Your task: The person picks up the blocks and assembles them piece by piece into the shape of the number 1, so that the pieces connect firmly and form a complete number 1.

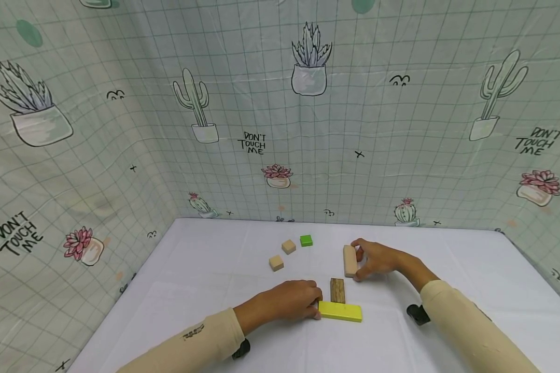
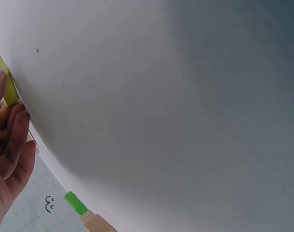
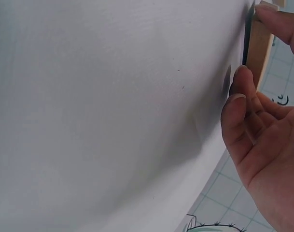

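Note:
My left hand (image 1: 289,301) pinches the left end of a long yellow block (image 1: 340,311) lying crosswise on the white table. In the left wrist view, the thumb presses on the yellow block (image 2: 7,84), with fingers curled beneath its end. A dark brown wooden block (image 1: 337,290) lies lengthwise just behind the yellow one, its near end against or very close to it. Farther back, my right hand (image 1: 378,259) holds a pale wooden block (image 1: 350,260) from its right side, thumb at the near end and a finger at the far end. The right wrist view shows part of that pale block (image 3: 259,53) between thumb and fingers.
Behind and left of my hands lie two small pale wooden cubes (image 1: 276,262) and a small green block (image 1: 306,240). A patterned cloth backdrop (image 1: 317,171) rises along the far and left edges of the white table (image 1: 205,248).

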`<action>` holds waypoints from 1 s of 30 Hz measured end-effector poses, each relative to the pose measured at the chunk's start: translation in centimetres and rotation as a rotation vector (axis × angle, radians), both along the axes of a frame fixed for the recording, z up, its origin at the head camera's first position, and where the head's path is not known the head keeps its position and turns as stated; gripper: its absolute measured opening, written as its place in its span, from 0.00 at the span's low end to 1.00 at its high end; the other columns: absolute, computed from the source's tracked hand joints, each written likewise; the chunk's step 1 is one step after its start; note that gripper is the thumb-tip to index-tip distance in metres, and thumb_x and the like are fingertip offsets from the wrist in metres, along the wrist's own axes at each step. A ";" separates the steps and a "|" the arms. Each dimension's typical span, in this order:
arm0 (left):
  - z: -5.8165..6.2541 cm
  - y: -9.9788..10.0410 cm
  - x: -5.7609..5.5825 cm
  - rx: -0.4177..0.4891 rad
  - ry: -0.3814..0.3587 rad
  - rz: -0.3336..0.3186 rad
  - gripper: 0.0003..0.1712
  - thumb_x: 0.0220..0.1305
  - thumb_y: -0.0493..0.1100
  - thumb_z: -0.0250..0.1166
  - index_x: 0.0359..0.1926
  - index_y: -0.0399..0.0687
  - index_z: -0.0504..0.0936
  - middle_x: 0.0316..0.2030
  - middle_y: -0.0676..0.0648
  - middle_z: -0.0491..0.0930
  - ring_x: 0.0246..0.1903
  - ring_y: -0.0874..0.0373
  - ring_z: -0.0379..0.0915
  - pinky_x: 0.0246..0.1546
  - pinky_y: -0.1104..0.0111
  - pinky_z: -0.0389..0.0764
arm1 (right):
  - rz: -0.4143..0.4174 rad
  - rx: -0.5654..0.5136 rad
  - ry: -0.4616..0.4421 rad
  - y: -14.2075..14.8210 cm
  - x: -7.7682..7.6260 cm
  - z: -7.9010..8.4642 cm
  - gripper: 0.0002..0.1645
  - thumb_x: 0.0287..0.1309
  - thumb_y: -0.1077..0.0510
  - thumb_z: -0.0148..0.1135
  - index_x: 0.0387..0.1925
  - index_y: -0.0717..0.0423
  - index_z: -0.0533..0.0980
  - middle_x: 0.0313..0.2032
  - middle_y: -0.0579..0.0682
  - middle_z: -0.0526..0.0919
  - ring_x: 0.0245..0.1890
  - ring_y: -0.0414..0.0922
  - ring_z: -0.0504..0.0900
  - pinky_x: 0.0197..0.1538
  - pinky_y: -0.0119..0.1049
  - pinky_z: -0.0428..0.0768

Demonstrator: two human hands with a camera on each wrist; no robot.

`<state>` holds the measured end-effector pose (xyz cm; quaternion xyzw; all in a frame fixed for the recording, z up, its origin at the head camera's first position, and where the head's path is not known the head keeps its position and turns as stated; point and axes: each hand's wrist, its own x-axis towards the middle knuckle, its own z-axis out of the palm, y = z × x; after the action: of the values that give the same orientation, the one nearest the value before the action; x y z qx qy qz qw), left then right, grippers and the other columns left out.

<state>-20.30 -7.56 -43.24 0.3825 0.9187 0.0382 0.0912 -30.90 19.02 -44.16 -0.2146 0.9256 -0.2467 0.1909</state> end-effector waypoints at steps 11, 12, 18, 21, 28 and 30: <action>0.2 0.0 0.3 -0.003 -0.017 0.019 0.19 0.63 0.53 0.70 0.50 0.50 0.85 0.33 0.58 0.77 0.29 0.70 0.67 0.33 0.79 0.72 | 0.008 -0.001 0.006 -0.3 0.4 -0.1 0.55 0.43 0.49 0.81 0.67 0.64 0.62 0.47 0.52 0.78 0.44 0.48 0.75 0.54 0.52 0.76; 0.2 0.0 0.3 -0.004 -0.016 0.018 0.19 0.63 0.53 0.70 0.50 0.50 0.85 0.33 0.58 0.77 0.29 0.70 0.66 0.33 0.79 0.72 | 0.008 0.000 0.006 -0.3 0.4 -0.2 0.55 0.43 0.49 0.81 0.67 0.63 0.62 0.47 0.52 0.78 0.44 0.47 0.75 0.54 0.52 0.76; 0.0 0.0 0.2 -0.009 -0.014 0.018 0.18 0.63 0.53 0.70 0.50 0.50 0.84 0.34 0.58 0.77 0.30 0.70 0.67 0.34 0.79 0.73 | 0.019 -0.002 0.005 -0.5 0.5 -0.1 0.54 0.43 0.49 0.80 0.67 0.64 0.62 0.47 0.53 0.78 0.44 0.48 0.75 0.53 0.52 0.76; 0.0 0.0 0.2 -0.008 -0.017 0.017 0.19 0.63 0.53 0.70 0.51 0.50 0.84 0.34 0.58 0.77 0.30 0.70 0.67 0.35 0.79 0.73 | 0.026 -0.003 0.007 -0.6 0.4 -0.1 0.54 0.43 0.49 0.80 0.67 0.64 0.62 0.47 0.53 0.78 0.44 0.48 0.75 0.53 0.51 0.76; 0.0 0.0 0.2 -0.007 -0.015 0.011 0.19 0.63 0.53 0.70 0.51 0.50 0.84 0.35 0.58 0.78 0.30 0.70 0.67 0.35 0.79 0.73 | 0.043 -0.011 0.009 -0.8 0.3 -0.1 0.54 0.42 0.49 0.80 0.67 0.65 0.62 0.46 0.52 0.78 0.44 0.47 0.75 0.53 0.47 0.75; 0.0 0.1 0.2 -0.008 -0.012 0.010 0.19 0.64 0.53 0.70 0.51 0.50 0.84 0.35 0.58 0.78 0.30 0.70 0.67 0.35 0.79 0.73 | 0.047 -0.011 0.010 -0.9 0.3 -0.1 0.54 0.42 0.49 0.80 0.67 0.65 0.62 0.45 0.51 0.78 0.43 0.47 0.75 0.52 0.47 0.75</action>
<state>-20.12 -7.51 -43.21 0.3773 0.9201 0.0375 0.0980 -30.59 18.13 -44.23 -0.2386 0.9198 -0.2462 0.1911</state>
